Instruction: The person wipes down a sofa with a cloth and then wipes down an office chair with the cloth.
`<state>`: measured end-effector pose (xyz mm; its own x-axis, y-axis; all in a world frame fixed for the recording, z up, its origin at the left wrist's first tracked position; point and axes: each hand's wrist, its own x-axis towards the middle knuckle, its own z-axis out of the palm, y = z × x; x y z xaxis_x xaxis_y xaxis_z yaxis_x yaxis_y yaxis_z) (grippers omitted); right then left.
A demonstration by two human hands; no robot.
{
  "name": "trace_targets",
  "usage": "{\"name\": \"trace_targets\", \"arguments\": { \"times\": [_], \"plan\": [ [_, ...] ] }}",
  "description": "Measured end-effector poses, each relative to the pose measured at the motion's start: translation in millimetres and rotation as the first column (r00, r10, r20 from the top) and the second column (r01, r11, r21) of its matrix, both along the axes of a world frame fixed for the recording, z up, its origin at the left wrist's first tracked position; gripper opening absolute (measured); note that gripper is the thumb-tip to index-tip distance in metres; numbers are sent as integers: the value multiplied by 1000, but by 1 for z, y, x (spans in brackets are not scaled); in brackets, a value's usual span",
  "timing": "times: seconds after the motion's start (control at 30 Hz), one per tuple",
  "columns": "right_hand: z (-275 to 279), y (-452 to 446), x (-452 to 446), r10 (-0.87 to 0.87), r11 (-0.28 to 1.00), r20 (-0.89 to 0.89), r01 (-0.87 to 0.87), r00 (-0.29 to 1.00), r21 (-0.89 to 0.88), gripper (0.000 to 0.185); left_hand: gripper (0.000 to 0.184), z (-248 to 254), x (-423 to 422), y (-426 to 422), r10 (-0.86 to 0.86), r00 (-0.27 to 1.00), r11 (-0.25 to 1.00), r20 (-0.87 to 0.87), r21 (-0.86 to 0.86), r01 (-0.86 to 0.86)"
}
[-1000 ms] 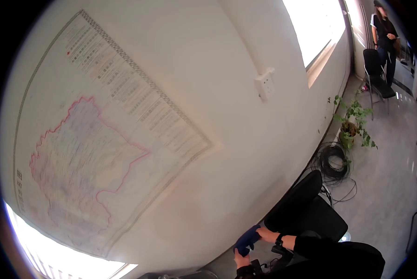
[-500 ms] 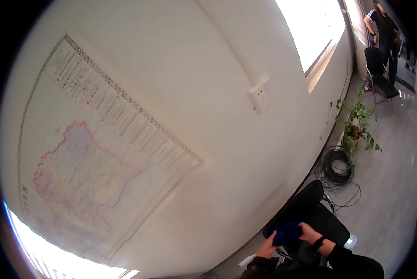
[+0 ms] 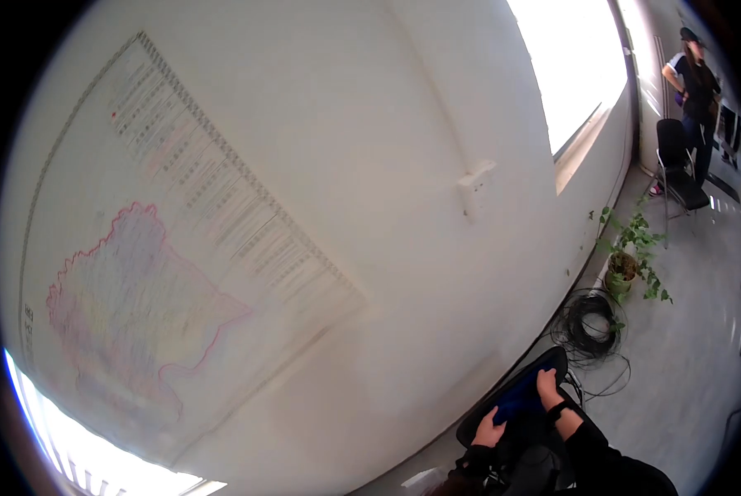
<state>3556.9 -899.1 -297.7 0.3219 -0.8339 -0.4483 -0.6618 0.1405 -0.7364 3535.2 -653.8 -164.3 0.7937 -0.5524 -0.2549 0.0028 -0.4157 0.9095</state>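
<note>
Near the bottom of the view a dark blue cloth-like item (image 3: pixel 515 403) lies between my two hands, in front of the backrest of a black chair (image 3: pixel 479 415). My left hand (image 3: pixel 489 429) is closed on its lower left side. On the upper right side my right hand (image 3: pixel 547 388) grips it, with a black band on the wrist. The item's lower part merges with dark clothing and cannot be made out.
A wall map (image 3: pixel 139 289) and a socket (image 3: pixel 476 192) are on the wall. Coiled black cable (image 3: pixel 589 325) and a potted plant (image 3: pixel 621 269) stand along the wall. Farther back are another black chair (image 3: pixel 680 178) and a standing person (image 3: pixel 699 95).
The blue item has moved up and right from its first position, to the chair's backrest, and looks more spread out. My hands moved with it. The far person's arm now bends at the hip.
</note>
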Motion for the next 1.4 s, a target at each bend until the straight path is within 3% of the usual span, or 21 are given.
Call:
{"name": "trace_targets", "arguments": {
  "times": [0.03, 0.27, 0.3, 0.37, 0.4, 0.43, 0.5, 0.53, 0.6, 0.63, 0.7, 0.77, 0.87, 0.9, 0.93, 1.07, 1.13, 1.17, 1.2, 1.27, 1.4],
  "plan": [
    [36, 21, -12, 67, 997, 56, -65, 996, -38, 46, 59, -42, 0, 17, 20, 961, 999, 275, -42, -9],
    [-36, 142, -15, 178, 869, 199, -248, 964, 428, 42, 69, -48, -39, 141, 226, 941, 945, 253, 179, -275],
    [62, 156, -30, 180, 771, 201, -265, 963, 579, 36, 71, -47, -40, 157, 261, 952, 934, 158, 207, -290],
    [43, 193, -33, 120, 731, 246, -253, 962, 633, 39, 66, -80, -52, 187, 376, 837, 874, 399, 147, -463],
    [5, 194, -53, 730, 578, 423, -815, 537, 38, 47, 62, -81, -55, 202, 401, 800, 856, 447, 128, -501],
    [-11, 210, -52, 633, 626, 529, -776, 565, 80, 50, 58, -80, -58, 215, 425, 759, 837, 492, 106, -537],
    [57, 228, -62, 978, 208, 111, -810, 176, -548, 40, 53, -43, -63, 231, 498, 820, 836, 282, 92, -540],
    [70, 236, -63, 989, 146, 104, -811, 106, -566, 27, 53, -31, -68, 234, 511, 815, 831, 272, 85, -549],
    [-6, 263, -59, 558, 399, 779, -915, 286, 50, 39, 49, -18, -83, 238, 639, 756, 767, 141, -36, -641],
    [24, 267, -66, 565, 394, 771, -917, 292, 58, 39, 53, -32, -89, 241, 642, 761, 766, 95, -117, -632],
    [80, 263, -76, -65, 142, 602, -589, 796, 795, 28, 56, -73, -97, 239, 603, 782, 797, 155, -86, -598],
    [68, 249, -88, -74, 175, 573, -555, 816, 813, 27, 64, -29, -106, 219, 468, 874, 880, 130, 22, -474],
    [97, 217, -105, -91, 275, 550, -510, 830, 815, 24, 60, -77, -107, 181, 309, 940, 942, 143, 89, -323],
    [113, 205, -109, -94, 338, 544, -487, 834, 805, 21, 53, -145, -99, 164, 281, 949, 939, -142, -167, -302],
    [113, 189, -110, -94, 351, 540, -479, 837, 804, 21, 53, -138, -100, 143, 272, 951, 939, -151, -176, -296],
    [87, 96, -126, -335, 542, 454, -225, 826, 810, 21, 53, -90, -81, 59, 146, 980, 942, -136, -283, -180],
    [53, 37, -130, -362, 636, 442, -129, 821, 761, 21, 61, -61, -67, 25, 183, 977, 970, 114, -183, -160],
    [2, 2, -132, 134, 879, 567, -362, 813, 312, 22, 65, -36, -59, 12, 170, 984, 968, 49, -195, -157],
    [-61, -36, -136, 498, 867, 387, -441, 776, -232, 22, 58, 1, -50, 2, 131, 978, 958, -165, -232, -168],
    [58, -24, -98, -102, 832, 563, -240, 820, 500, 23, 50, -79, -49, -30, 196, 978, 928, -77, -306, -210],
    [20, -28, -51, -45, 912, 455, -149, 889, 383, 28, 46, -125, -33, -44, 205, 978, 975, 35, -97, -201]
  ]
}}
